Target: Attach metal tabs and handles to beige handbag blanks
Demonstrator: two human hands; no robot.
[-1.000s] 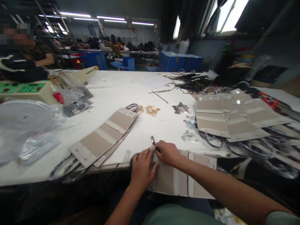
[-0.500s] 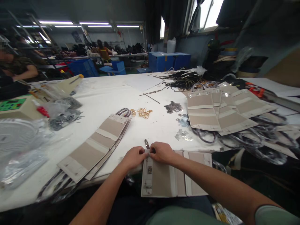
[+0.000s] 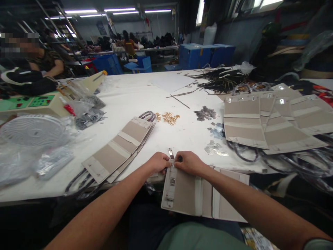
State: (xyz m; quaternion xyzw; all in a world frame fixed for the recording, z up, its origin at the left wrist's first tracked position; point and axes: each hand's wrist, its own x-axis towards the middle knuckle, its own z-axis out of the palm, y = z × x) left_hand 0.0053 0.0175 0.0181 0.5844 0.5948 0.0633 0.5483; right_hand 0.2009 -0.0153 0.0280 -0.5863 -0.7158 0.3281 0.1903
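A beige bag panel [image 3: 186,194] with pale strips across it lies partly over the table's front edge, above my lap. My left hand [image 3: 159,162] is closed on the panel's upper left corner, thumb and fingers pinched. Close beside it, my right hand [image 3: 189,162] pinches at the same edge; whatever is between its fingertips is too small and hidden to name. A dark strap tab with a shiny metal end [image 3: 170,152] sticks out beyond the corner between both hands. Lower on the panel's left border sits a small square metal plate [image 3: 172,181].
Stacked beige panels [image 3: 117,146] with handles lie left, more panels [image 3: 243,121] right. Gold fittings [image 3: 170,118], dark metal pieces [image 3: 205,113] and silver plates [image 3: 215,148] lie in piles ahead. A white fan [image 3: 32,130] is far left. A co-worker [image 3: 53,64] sits beyond.
The camera view has swung left and tilted slightly down, so the scene sits further right. Both hands stay at the panel's corner, with the panel slightly turned.
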